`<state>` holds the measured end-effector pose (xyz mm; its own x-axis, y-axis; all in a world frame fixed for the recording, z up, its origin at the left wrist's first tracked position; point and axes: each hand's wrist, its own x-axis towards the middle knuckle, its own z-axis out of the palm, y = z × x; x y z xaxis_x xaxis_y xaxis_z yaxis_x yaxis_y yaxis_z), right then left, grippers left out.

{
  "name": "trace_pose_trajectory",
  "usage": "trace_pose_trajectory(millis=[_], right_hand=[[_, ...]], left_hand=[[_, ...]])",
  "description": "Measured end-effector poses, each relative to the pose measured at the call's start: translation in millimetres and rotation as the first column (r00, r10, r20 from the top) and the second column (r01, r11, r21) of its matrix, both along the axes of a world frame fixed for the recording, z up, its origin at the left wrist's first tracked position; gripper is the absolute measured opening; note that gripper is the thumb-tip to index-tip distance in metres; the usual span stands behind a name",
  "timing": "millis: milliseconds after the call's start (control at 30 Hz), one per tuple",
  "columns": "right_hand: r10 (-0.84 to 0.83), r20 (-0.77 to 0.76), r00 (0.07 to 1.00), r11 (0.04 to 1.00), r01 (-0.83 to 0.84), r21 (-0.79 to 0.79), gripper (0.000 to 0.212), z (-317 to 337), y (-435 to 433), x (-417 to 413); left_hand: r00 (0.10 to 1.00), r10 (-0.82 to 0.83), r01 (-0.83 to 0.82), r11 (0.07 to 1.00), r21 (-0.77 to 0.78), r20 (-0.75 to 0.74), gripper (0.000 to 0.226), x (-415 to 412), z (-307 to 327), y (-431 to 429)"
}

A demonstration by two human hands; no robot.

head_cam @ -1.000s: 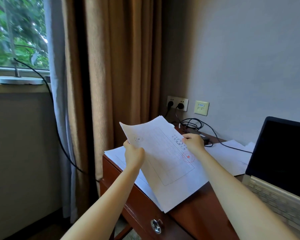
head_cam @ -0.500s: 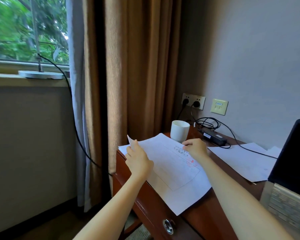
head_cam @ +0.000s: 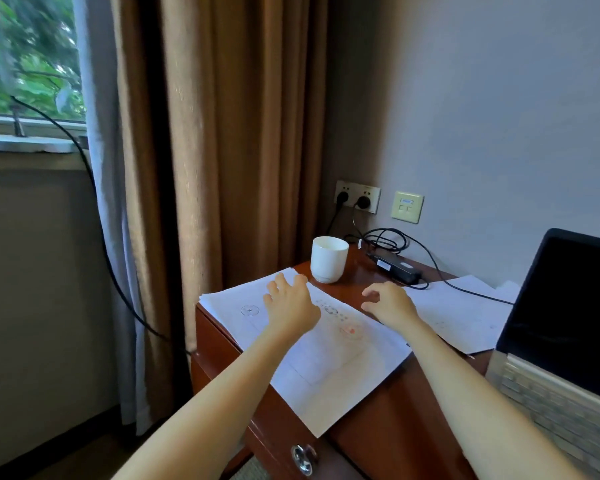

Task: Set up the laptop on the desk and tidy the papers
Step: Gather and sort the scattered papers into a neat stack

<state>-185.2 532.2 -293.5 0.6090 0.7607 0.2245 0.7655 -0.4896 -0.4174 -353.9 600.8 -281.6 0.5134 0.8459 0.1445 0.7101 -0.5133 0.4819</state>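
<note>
Two bare hands, left hand spread, right hand loosely curled, over white printed paper stack, second white sheet pile, one white ceramic cup, contents unseen, one open silver laptop, red-brown wooden desk

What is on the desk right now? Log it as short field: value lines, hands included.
desk: reddish wood, drawer knob at front
paper stack: flat at the desk's left end, corner overhanging the front edge
loose sheets: beside the laptop, cable lying across them
left hand: open, fingers spread over the stack
right hand: open, fingers curled, holding nothing
laptop: open, screen dark
white cup: upright behind the stack
power adapter: near the wall
</note>
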Motion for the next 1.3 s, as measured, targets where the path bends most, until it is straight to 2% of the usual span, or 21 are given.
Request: trace_pose_trajectory(millis=[133,267,367,467,500,600,733,767,900,1067,1167,1267,1300], right_hand=[[-0.080,0.019,0.997,0.993,0.082,-0.089,0.034,3,-22,28],[-0.175,0.086,0.981,0.918,0.194,-0.347,0.049,5,-46,50],[-0.222,0.080,0.972,0.865,0.234,-0.443,0.063,9,-59,62],[-0.247,0.025,0.969,0.841,0.227,-0.490,0.077,15,-66,73],[-0.249,0.017,0.968,0.831,0.223,-0.509,0.080,17,-68,76],[-0.221,0.068,0.973,0.799,0.221,-0.559,0.067,21,-71,80],[-0.153,0.116,0.981,0.766,0.192,-0.614,0.043,25,-70,80],[-0.134,0.137,0.982,0.761,0.190,-0.620,0.036,26,-69,79],[-0.093,0.178,0.980,0.773,0.184,-0.607,0.023,24,-66,79],[-0.056,0.218,0.974,0.796,0.175,-0.580,0.030,17,-69,85],[-0.043,0.249,0.968,0.819,0.177,-0.546,0.033,13,-73,90],[-0.096,0.267,0.959,0.877,0.208,-0.433,0.036,8,-79,97],[-0.124,0.253,0.960,0.898,0.217,-0.383,0.036,6,-82,99]], left_hand=[[0.985,-0.086,0.111,0.980,-0.165,0.149,0.051,33,14,-8],[0.912,-0.071,0.264,0.855,-0.447,0.404,0.051,62,20,-21],[0.888,-0.054,0.316,0.793,-0.521,0.457,0.049,83,19,-30],[0.892,-0.049,0.323,0.765,-0.558,0.450,0.027,102,14,-38],[0.890,-0.037,0.322,0.758,-0.567,0.455,0.033,108,12,-39],[0.893,-0.044,0.334,0.732,-0.594,0.447,0.039,122,7,-43],[0.904,-0.124,0.370,0.707,-0.602,0.410,0.028,134,-2,-49],[0.900,-0.144,0.386,0.701,-0.600,0.411,0.017,136,-4,-50],[0.888,-0.176,0.423,0.676,-0.603,0.425,0.019,141,-9,-50],[0.897,-0.106,0.394,0.634,-0.666,0.430,0.020,150,-16,-46],[0.884,-0.022,0.412,0.508,-0.757,0.466,0.013,154,-13,-49],[0.855,0.095,0.443,0.380,-0.812,0.511,0.040,157,-13,-54],[0.845,0.106,0.460,0.358,-0.813,0.525,0.042,160,-14,-56]])
